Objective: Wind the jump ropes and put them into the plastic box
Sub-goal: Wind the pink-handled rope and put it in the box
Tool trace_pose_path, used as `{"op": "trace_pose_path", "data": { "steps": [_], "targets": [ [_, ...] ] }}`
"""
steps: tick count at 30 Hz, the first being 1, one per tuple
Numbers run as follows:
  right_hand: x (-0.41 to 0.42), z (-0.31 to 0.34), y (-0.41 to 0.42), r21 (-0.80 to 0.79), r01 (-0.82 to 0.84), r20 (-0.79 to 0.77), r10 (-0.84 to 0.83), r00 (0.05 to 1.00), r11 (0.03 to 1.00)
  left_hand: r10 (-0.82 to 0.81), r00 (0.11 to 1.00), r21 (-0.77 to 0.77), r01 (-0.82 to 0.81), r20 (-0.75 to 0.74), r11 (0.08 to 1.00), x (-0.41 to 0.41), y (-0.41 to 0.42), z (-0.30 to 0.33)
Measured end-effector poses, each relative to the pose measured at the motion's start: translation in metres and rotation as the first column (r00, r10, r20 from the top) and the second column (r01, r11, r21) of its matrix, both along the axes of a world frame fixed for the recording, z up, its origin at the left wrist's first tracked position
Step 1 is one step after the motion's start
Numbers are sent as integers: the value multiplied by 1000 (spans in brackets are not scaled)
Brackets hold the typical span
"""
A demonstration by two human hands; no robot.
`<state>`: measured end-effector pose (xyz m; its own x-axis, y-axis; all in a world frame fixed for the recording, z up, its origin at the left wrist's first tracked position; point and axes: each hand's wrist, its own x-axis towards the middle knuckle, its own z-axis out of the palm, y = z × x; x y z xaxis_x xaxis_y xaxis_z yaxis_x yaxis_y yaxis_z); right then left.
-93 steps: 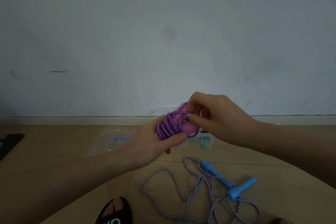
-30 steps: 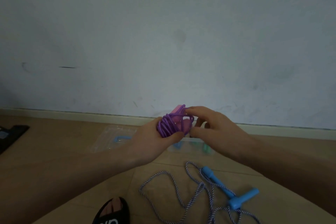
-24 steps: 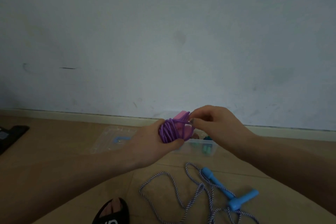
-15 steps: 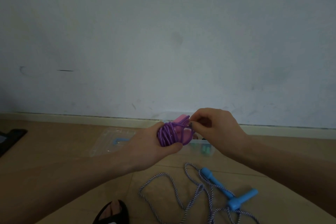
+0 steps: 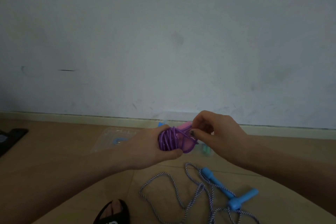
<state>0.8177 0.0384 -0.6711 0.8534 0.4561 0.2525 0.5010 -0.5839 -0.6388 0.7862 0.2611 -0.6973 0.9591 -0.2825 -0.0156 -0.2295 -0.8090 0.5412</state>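
Note:
My left hand (image 5: pixel 151 148) grips a purple jump rope (image 5: pixel 171 141) wound in coils round its pink handles (image 5: pixel 183 126), held in the air above the floor. My right hand (image 5: pixel 216 132) pinches a strand of that purple cord at the bundle's right end. A second jump rope (image 5: pixel 183 190), striped white and purple with blue handles (image 5: pixel 234 198), lies loose on the floor below my hands. The clear plastic box (image 5: pixel 207 149) stands behind my hands near the wall, mostly hidden, with something green inside.
A clear lid (image 5: pixel 112 137) with a blue handle lies flat on the floor left of the box. A foot in a black sandal (image 5: pixel 113 212) shows at the bottom edge. A dark object (image 5: pixel 11 137) lies at the far left. A white wall rises behind.
My right hand has kept working the purple cord's end at the bundle, shifting from an open touch to a pinch. The left hand keeps its grip; the view has shifted slightly.

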Motion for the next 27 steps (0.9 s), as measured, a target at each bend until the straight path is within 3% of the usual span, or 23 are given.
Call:
{"op": "trace_pose_path", "data": {
  "steps": [4, 8, 14, 17, 20, 24, 27],
  "targets": [
    [-2, 6, 4, -133, -36, -66, 27, 997, 990, 29, 999, -19, -29, -28, 999, 6, 4, 1],
    [3, 8, 7, -297, -77, -263, -4, 965, 952, 37, 999, 131, -37, 3, 991, 8, 9, -2],
    [-2, 7, 16, 24, 37, -512, -19, 859, 999, 70, 997, 65, -69, -24, 996, 14, 11, 3],
    [-2, 2, 20, 108, 87, -579, -8, 816, 990, 22, 999, 155, -16, -33, 988, 18, -1, 8],
    [-2, 3, 24, 29, 66, -470, -44, 882, 997, -12, 1000, 302, 17, -17, 953, 29, -12, 11],
    [-3, 8, 35, -275, 20, -106, -51, 993, 961, 12, 1000, 399, -18, 17, 917, 42, -24, 9],
    [-3, 2, 41, -422, 16, -47, -39, 998, 906, -1, 999, 408, 19, -44, 913, 44, -27, 1]
  ]
}}
